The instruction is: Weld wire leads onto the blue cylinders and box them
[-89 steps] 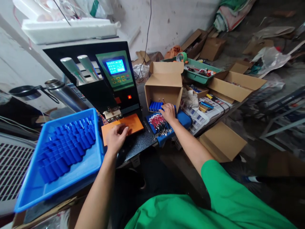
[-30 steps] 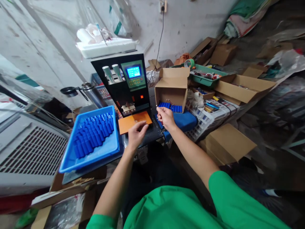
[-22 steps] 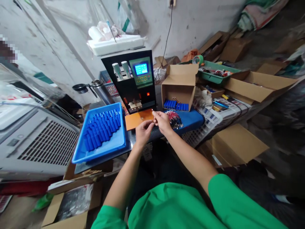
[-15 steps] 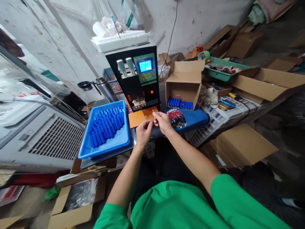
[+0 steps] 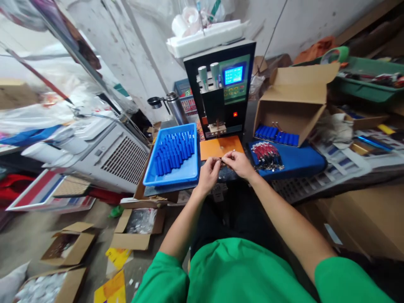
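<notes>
My left hand (image 5: 211,171) and my right hand (image 5: 239,163) meet at the front edge of an orange board (image 5: 217,147), fingertips pinched close together. Between them is a small dark piece, apparently a wire lead (image 5: 222,160); fingers cover most of it. The board lies under the copper tips (image 5: 217,126) of a black spot welder (image 5: 206,111) with a lit blue screen. To the right, a bundle of red and black wire leads (image 5: 267,155) with white ends lies on a blue surface. Left of my hands, a blue tray (image 5: 148,179) holds several rows of blue cylindrical cells (image 5: 173,158).
An open cardboard box (image 5: 296,90) with blue cell packs (image 5: 277,135) stands right of the welder. A steel flask (image 5: 176,108) is behind the tray. A green bin (image 5: 372,92) sits far right. Cardboard boxes (image 5: 131,240) stand on the floor at left, near a grey slatted machine (image 5: 123,162).
The camera view has turned left, so the bench appears further right. My hands stay pinched together, now slightly lower against the orange board, with fingertips drawn nearer each other.
</notes>
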`<state>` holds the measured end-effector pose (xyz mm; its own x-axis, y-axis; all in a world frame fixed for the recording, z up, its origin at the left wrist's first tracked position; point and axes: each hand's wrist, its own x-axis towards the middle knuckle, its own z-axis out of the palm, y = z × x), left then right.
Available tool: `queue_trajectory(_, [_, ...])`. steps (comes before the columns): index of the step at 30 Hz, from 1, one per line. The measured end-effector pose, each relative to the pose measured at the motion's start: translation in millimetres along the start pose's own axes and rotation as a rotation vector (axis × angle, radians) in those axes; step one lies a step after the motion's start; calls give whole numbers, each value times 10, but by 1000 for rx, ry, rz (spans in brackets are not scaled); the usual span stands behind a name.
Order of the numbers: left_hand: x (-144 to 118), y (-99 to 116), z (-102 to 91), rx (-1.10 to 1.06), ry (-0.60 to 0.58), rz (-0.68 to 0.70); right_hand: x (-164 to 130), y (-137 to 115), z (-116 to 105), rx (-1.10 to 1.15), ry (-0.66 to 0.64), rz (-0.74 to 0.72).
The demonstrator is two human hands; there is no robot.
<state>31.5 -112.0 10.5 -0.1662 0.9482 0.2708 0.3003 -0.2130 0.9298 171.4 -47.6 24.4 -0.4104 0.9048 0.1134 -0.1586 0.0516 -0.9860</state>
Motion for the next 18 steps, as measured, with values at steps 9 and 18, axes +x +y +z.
queue_trajectory(9, [143, -13, -1364, 1017, 96, -97, -65, 101, -163, 39, 102, 68])
queue_trajectory(18, [280, -240, -1656, 1264, -34, -280, -105, 209, -94, 52, 88, 97])
